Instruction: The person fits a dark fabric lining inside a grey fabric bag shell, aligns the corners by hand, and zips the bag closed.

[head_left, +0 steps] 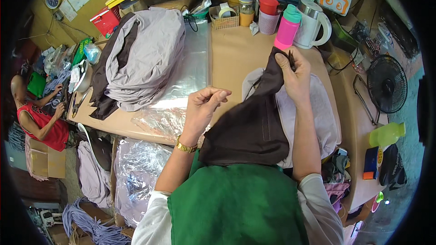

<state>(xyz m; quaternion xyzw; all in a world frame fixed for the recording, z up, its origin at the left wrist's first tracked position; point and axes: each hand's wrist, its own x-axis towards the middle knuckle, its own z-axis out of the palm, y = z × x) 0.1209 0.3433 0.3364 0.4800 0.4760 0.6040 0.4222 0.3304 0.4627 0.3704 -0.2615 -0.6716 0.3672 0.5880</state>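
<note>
From where I stand, the dark brown fabric piece (247, 136) hangs slantwise over the near edge of the worktop (231, 56), in front of the wearer's green apron (236, 204). It is matte, closely woven cloth, narrow at its raised far end and broadening toward the near side, with soft folds and a fine straight line of stitching down its right half.

The right hand (297, 75) grips that narrow end between thumb and fingers; a slim, dark, pointed tool shows beside the fingers, too small to name surely. The left hand (205, 106) is held up left of the cloth, fingers curled and thumb against them; I can't tell whether anything as fine as a thread is pinched there. A gold-toned watch (186, 147) circles that wrist.

Behind and to the right of the brown piece lies pale grey cloth (315, 118), smooth and rounded at its edge. Farther left, a rumpled heap of pale grey garments (147, 59) sits beside glossy, clear plastic sheeting (193, 70). At the far side stand a pink bottle (288, 26) with a mint-green cap and a white kettle (306, 22).
</note>
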